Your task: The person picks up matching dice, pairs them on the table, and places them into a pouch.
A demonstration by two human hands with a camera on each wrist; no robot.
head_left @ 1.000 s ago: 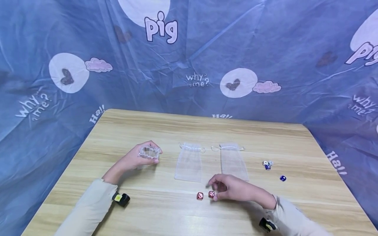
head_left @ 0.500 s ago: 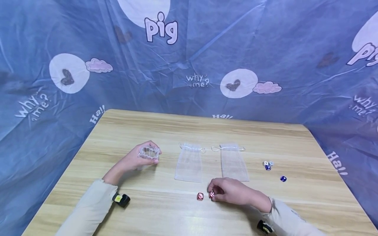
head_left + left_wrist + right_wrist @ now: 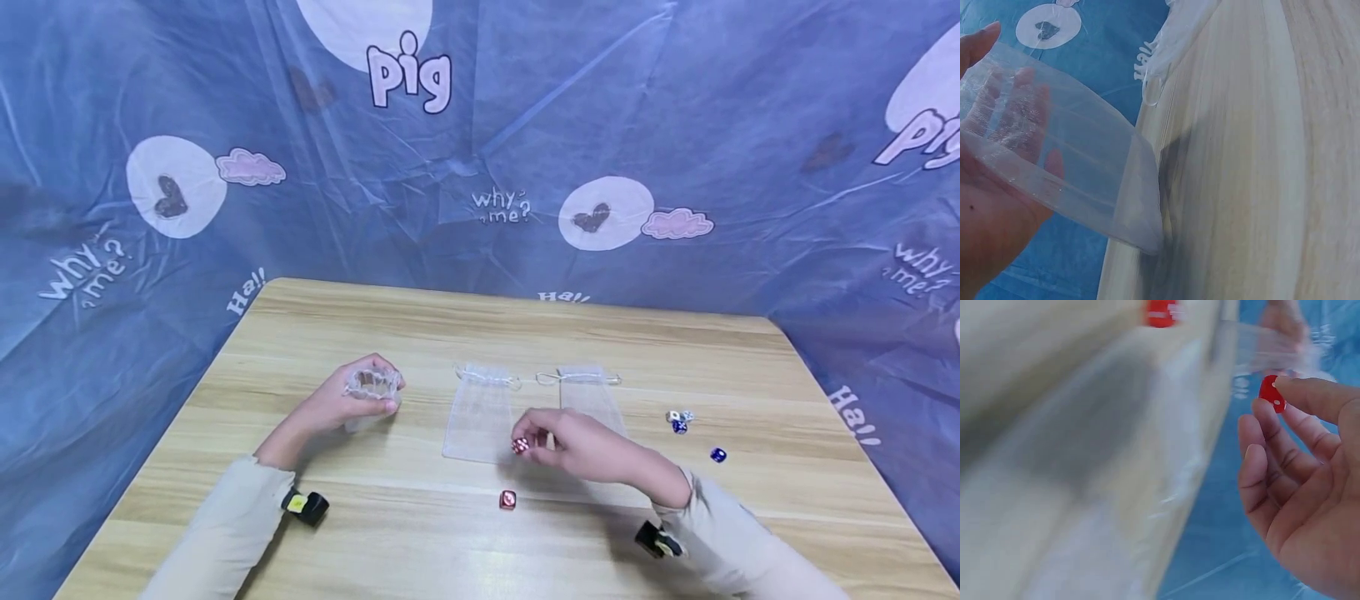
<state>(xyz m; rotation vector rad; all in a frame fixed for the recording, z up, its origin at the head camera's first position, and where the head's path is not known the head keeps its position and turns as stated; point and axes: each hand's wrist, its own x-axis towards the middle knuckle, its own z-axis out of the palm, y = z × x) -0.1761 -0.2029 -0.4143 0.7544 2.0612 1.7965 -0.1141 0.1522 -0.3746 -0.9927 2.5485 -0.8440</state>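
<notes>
right wrist view: fingers (image 3: 1282,434) partly hide pinched die (image 3: 1269,391); loose die (image 3: 1160,316) blurred, cropped.

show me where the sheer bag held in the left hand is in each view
Head: sheer bag left of centre, ruffled opening facing up.
Left wrist: sheer bag fills much of the left half.
Right wrist: sheer bag near the top, right of centre, blurred.
Shared landmark: the left hand, at the bag in all three.

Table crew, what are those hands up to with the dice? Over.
Left hand: grip round a sheer bag, mouth open. Right hand: grip pinching one red die above the table. Flat bag lies between; nothing seems to block.
</notes>
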